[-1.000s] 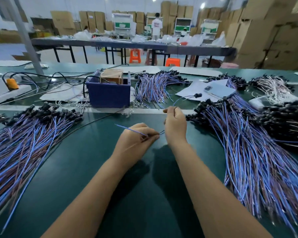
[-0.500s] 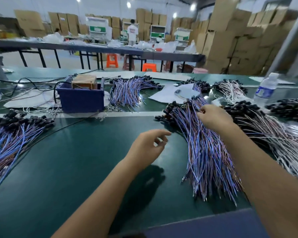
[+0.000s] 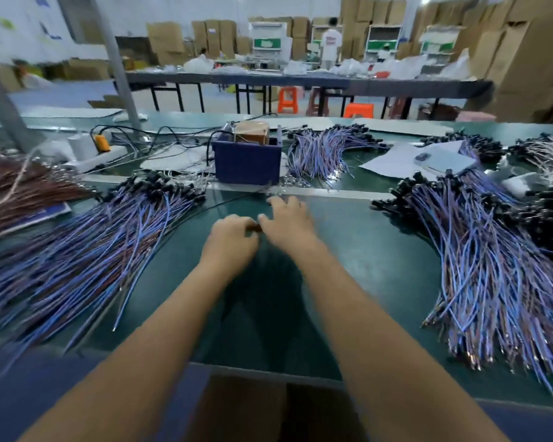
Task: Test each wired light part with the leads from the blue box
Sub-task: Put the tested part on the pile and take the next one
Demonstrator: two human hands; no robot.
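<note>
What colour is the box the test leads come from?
Dark blue; the box shows best in the head view, the only one.

We see a bright room, lit from lamps high above. Our arms throw soft dark shadows on the green surface. The picture is smeared with blur, most on the left wire pile and both hands. Straight lines bend near the edges. The far boxes look fuzzy.

Two hands, one blue box
</note>
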